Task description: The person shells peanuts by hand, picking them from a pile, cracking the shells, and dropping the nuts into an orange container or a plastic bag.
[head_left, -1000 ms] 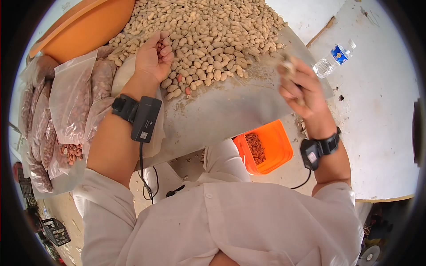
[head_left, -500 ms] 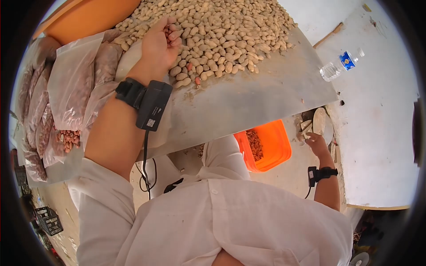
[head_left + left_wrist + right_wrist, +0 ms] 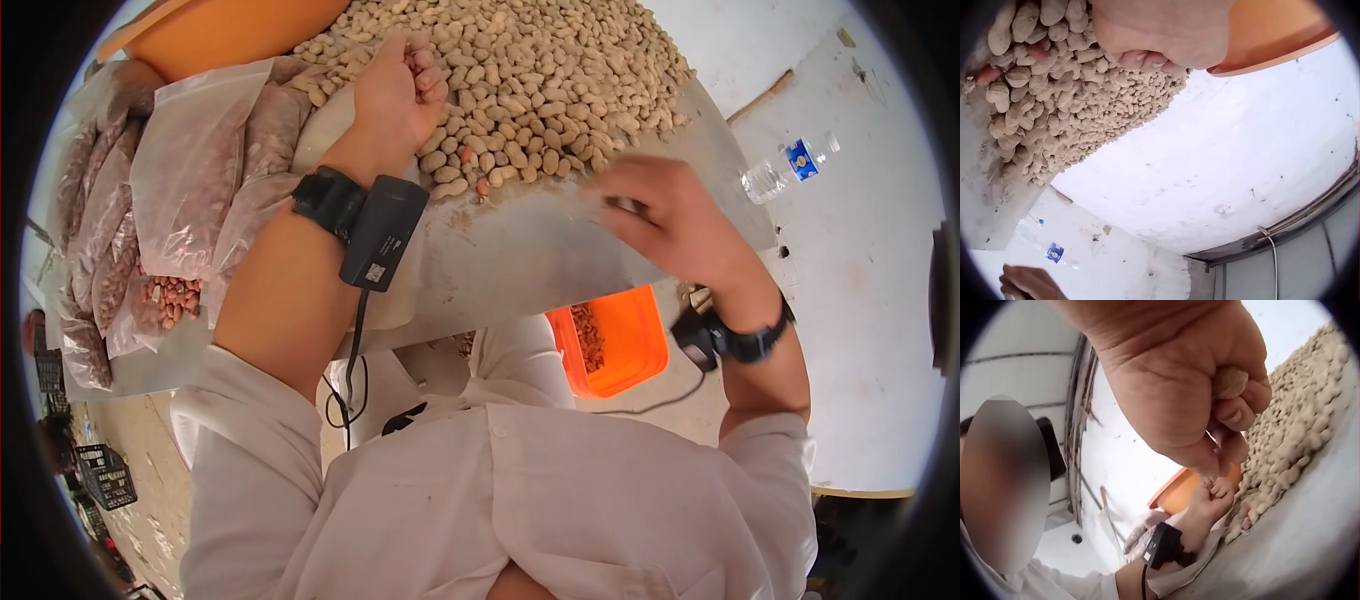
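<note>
A heap of unshelled peanuts [image 3: 560, 80] covers the back of the grey tabletop [image 3: 520, 240]. At its left edge the left hand [image 3: 400, 100] rests palm up, fingers curled over reddish kernels that are barely visible now. The right hand [image 3: 670, 215] is over the tabletop just in front of the heap, slightly blurred. In the right wrist view, this right hand [image 3: 1191, 387] holds a pale peanut [image 3: 1230, 383] in its curled fingers, thumb and fingertips together. Two red kernels [image 3: 482, 187] lie at the heap's front edge, near the left wrist.
Plastic bags of kernels [image 3: 195, 175] fill the left side, with loose kernels [image 3: 172, 298] in front. Behind them is an orange basin [image 3: 230, 40]. An orange bucket [image 3: 640, 340] with reddish contents stands below the table edge. A plastic bottle [image 3: 790, 170] lies at right.
The right hand went down to the light pieces beside the table, then came back up over the tabletop. The left hand stays curled by the heap while the head view has shifted.
</note>
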Available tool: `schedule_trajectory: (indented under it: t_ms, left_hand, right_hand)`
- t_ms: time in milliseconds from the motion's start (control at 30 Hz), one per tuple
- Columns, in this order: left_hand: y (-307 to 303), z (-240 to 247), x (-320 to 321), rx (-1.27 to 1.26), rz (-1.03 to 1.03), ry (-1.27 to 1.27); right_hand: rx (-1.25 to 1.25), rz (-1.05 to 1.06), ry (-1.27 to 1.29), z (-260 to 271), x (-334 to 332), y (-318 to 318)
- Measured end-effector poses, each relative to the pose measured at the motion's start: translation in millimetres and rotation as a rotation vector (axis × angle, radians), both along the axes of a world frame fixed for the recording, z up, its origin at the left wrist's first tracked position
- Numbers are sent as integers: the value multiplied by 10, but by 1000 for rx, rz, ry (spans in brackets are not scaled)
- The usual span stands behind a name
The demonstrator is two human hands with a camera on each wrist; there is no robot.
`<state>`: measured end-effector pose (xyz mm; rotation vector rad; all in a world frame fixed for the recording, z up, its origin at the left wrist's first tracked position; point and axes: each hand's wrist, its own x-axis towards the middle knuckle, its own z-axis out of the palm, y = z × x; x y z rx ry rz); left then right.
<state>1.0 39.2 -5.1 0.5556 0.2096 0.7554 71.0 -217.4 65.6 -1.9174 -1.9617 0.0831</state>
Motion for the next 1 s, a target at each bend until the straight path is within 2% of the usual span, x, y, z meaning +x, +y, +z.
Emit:
schedule_trajectory:
  t_ms: [100,333,500,600,700,800,900,1000]
  left_hand:
    - [68,21,-36,-19,-24,-74]
    - [64,49,-24,-49,-11,-62]
    - [71,11,11,-22,23,-76]
    - [89,-9,18,-21,8,-105]
    - [99,-19,20,-25,11,-99]
    - [80,-19,16,-31,8,-90]
    - [59,-20,28,-36,22,-85]
    - [52,-26,18,-32,29,-87]
  right_hand:
    - [126,122,-127,-157,-17,551]
    - [-134,32,-378,-432,-6,1166]
    - [-115,72,-424,-516,26,1275]
    - [-42,97,-327,-482,43,1254]
    - [-210,59,31,-396,86,1171]
    - [-119,203,-56,-424,70,1048]
    - [-130,185,-326,-474,-16,954]
    - [-172,127,-419,-474,-71,945]
